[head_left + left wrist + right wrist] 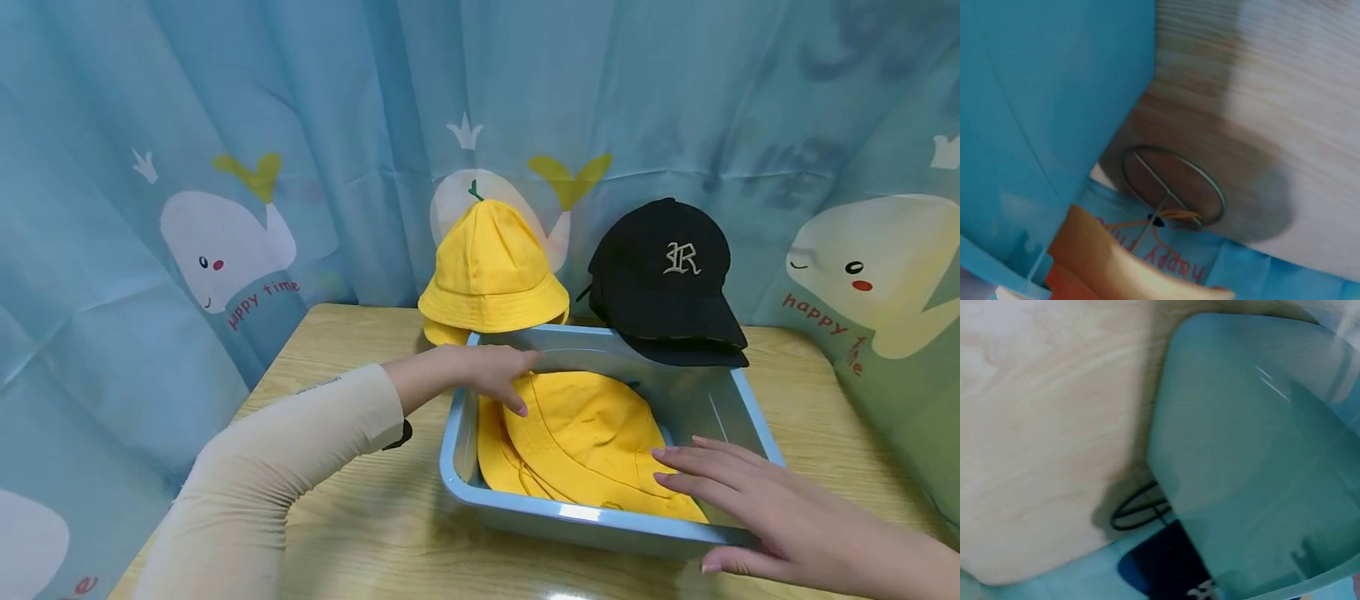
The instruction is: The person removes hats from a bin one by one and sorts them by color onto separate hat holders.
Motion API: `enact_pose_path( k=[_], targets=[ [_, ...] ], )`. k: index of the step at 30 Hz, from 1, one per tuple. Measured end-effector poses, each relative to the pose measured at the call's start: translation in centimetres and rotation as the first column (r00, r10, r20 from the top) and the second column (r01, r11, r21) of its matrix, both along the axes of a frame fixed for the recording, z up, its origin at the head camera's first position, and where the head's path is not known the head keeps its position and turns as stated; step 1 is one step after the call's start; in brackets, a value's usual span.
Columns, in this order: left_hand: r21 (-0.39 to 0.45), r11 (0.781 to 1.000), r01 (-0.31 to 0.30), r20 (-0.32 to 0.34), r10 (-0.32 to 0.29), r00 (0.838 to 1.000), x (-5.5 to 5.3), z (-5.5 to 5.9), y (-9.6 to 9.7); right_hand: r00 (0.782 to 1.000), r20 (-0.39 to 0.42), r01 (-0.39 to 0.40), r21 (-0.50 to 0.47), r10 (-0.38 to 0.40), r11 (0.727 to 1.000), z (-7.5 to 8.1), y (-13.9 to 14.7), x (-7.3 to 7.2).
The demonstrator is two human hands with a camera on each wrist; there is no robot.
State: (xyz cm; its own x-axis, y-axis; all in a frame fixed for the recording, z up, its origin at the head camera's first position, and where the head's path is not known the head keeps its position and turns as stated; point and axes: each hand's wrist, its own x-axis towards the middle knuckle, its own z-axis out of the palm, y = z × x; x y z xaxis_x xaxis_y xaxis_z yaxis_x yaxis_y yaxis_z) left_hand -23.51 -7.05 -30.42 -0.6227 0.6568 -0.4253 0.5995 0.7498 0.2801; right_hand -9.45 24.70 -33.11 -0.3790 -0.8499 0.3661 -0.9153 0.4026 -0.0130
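A yellow bucket hat (585, 433) lies in a blue plastic bin (540, 504), its brim spread toward the front. My left hand (495, 372) reaches over the bin's left wall beside the hat's crown. Its thumb and a finger stand apart there; the other fingers are hidden, and contact with the hat is unclear. Over the bin's right front corner, my right hand (738, 500) has its fingers extended, the tips at the hat's right side. Neither wrist view shows a hand; the bin's outer walls (1054, 94) (1241, 456) fill much of both.
Behind the bin, another yellow bucket hat (491, 275) and a black cap (663, 267) are propped up. Round wire stand bases (1210, 178) (1125, 526) rest on the wooden table (360, 517). A blue whale-print curtain (337, 108) hangs behind.
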Motion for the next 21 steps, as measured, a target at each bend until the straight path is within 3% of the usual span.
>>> enact_pose_path(
  k=[5, 8, 13, 17, 21],
  targets=[
    [-0.109, 0.994, 0.026, -0.113, -0.038, 0.993, -0.1, -0.6, 0.8, 0.999, -0.006, 0.031, -0.006, -0.031, 0.999, -1.1, 1.2, 0.4],
    [-0.116, 0.993, 0.035, -0.110, -0.047, 0.993, 0.0, -0.7, 1.0, 0.999, -0.044, 0.018, -0.021, -0.019, 1.000, -1.7, 1.4, 0.2],
    [0.039, 0.999, -0.006, 0.046, 0.005, 0.999, 0.3, -1.1, 1.1, 0.982, -0.170, -0.093, -0.090, 0.076, 0.992, -2.3, 0.8, -0.2],
    [0.138, 0.986, -0.093, 0.175, 0.068, 0.982, 0.7, -1.4, 0.9, 0.975, -0.196, -0.130, -0.108, 0.108, 0.986, -2.4, 0.7, -0.1],
    [0.219, 0.967, -0.132, 0.269, 0.070, 0.961, 1.0, -1.3, 0.5, 0.970, -0.202, -0.163, -0.127, 0.135, 0.979, -2.4, 0.7, -0.1]
  ],
)
